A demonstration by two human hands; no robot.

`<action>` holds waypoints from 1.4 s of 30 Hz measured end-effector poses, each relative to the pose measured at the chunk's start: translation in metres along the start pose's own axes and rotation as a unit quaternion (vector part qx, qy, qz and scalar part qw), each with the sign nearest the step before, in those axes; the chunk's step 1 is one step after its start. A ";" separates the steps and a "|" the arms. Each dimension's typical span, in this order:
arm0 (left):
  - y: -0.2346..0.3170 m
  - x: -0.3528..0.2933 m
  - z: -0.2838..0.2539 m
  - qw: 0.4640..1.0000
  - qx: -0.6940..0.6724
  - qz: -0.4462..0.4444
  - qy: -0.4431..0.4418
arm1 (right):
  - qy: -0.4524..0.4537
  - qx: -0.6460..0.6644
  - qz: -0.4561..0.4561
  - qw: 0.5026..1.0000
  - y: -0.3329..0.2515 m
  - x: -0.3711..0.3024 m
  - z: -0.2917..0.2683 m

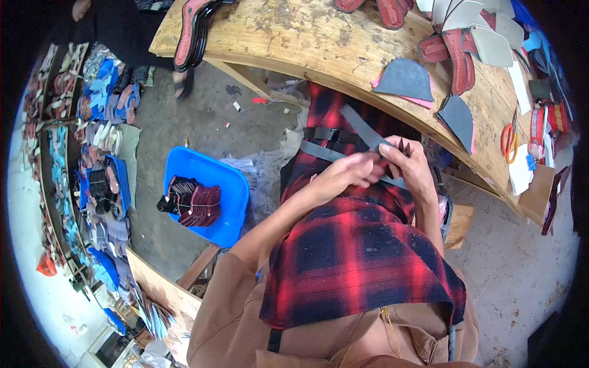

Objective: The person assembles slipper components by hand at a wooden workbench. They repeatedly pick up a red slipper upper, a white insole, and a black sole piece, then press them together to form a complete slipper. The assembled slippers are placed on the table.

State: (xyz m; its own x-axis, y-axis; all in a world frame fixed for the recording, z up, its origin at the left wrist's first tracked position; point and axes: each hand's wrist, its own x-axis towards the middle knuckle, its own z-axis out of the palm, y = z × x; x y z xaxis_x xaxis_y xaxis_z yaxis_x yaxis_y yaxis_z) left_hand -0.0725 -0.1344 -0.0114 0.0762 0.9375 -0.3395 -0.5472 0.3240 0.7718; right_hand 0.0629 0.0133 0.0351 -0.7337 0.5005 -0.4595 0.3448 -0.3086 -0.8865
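The long, flat grey strip (362, 127) is above the lap, pinched between thumb and fingers of the right hand (408, 165). Its free end points away from the body, perhaps to leave it accessible. The left hand (353, 172) is just beside it, but blurred; I cannot tell whether it grips anything. Another grey length of strip (319, 151), maybe the same piece, lies over the red-and-black plaid cloth apron (343, 270), which probably protects the clothes. To the left, a blue plastic tub (236, 190) contains stacks of dark and maroon flat pieces (199, 205), seemingly bundled to keep them together. On the stained wooden table (276, 43) lie orange-handled scissors (508, 142), likely within reach.
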 end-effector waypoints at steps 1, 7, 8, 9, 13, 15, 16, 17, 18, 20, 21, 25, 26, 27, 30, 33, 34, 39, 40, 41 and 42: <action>-0.001 0.010 0.001 0.990 -0.133 0.026 -0.035 | -0.016 -0.002 0.004 1.000 -0.008 -0.008 0.001; 0.038 0.030 -0.001 0.938 -0.310 0.138 0.069 | -0.107 -0.044 0.030 0.993 0.016 -0.033 -0.019; 0.040 0.033 -0.001 0.949 -0.263 0.167 0.051 | -0.096 -0.047 -0.003 0.994 0.023 -0.032 -0.021; 0.050 0.032 0.006 0.967 -0.212 0.116 0.077 | -0.018 -0.022 -0.076 0.997 0.007 -0.032 -0.012; 0.059 0.042 0.036 0.995 0.063 0.077 0.015 | 0.058 0.133 -0.116 0.983 -0.029 -0.019 -0.011; 0.063 0.055 0.040 0.978 0.184 0.094 -0.021 | 0.146 0.104 -0.169 0.969 -0.031 -0.014 -0.009; 0.071 0.063 0.035 0.951 0.285 0.109 -0.043 | 0.197 0.051 -0.172 0.964 -0.037 -0.017 -0.010; 0.083 0.072 0.027 0.914 0.381 0.123 -0.066 | 0.240 0.052 -0.173 0.954 -0.037 -0.020 -0.011; 0.103 0.083 0.026 0.865 0.473 0.139 -0.091 | 0.315 -0.105 -0.290 0.898 -0.018 -0.012 -0.024; 0.138 0.122 0.014 0.896 0.380 0.213 0.087 | 0.336 -0.040 -0.254 0.906 -0.035 -0.026 -0.026; 0.160 0.156 -0.009 0.888 0.279 0.330 0.156 | 0.337 -0.063 -0.275 0.898 -0.035 -0.032 -0.030; 0.256 0.247 -0.073 0.746 0.229 0.432 0.452 | 0.292 -0.108 -0.346 0.885 -0.028 -0.044 -0.036; 0.264 0.260 -0.082 0.764 0.180 0.454 0.421 | 0.287 -0.057 -0.379 0.878 -0.018 -0.039 -0.034; 0.268 0.273 -0.091 0.780 0.130 0.472 0.389 | 0.274 0.001 -0.346 0.898 -0.018 -0.040 -0.031; 0.275 0.290 -0.096 0.797 0.119 0.453 0.380 | 0.252 0.116 -0.315 0.908 -0.005 -0.037 -0.033; 0.272 0.281 -0.096 0.819 0.102 0.471 0.312 | 0.239 0.097 -0.268 0.928 -0.005 -0.039 -0.039; 0.269 0.278 -0.099 0.821 0.098 0.476 0.300 | 0.232 0.074 -0.244 0.939 -0.008 -0.041 -0.042; 0.259 0.228 -0.082 0.850 -0.009 0.472 0.235 | 0.204 0.180 -0.178 0.946 -0.018 -0.043 -0.041; 0.256 0.213 -0.076 0.843 -0.008 0.478 0.248 | 0.223 0.187 -0.185 0.939 -0.021 -0.043 -0.041; 0.249 0.189 -0.088 0.827 0.001 0.500 0.257 | 0.232 0.195 -0.191 0.934 -0.027 -0.045 -0.039; 0.241 0.166 -0.085 0.814 0.001 0.522 0.253 | 0.248 0.203 -0.191 0.928 -0.028 -0.047 -0.039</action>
State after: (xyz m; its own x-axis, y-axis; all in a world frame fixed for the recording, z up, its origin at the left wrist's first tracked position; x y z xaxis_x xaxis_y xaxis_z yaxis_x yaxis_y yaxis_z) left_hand -0.2623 0.0887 0.0729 -0.7837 0.5297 0.3244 -0.0927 -0.6162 0.7821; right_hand 0.1106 0.0304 0.0794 -0.3633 0.9154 -0.1736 -0.2080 -0.2613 -0.9426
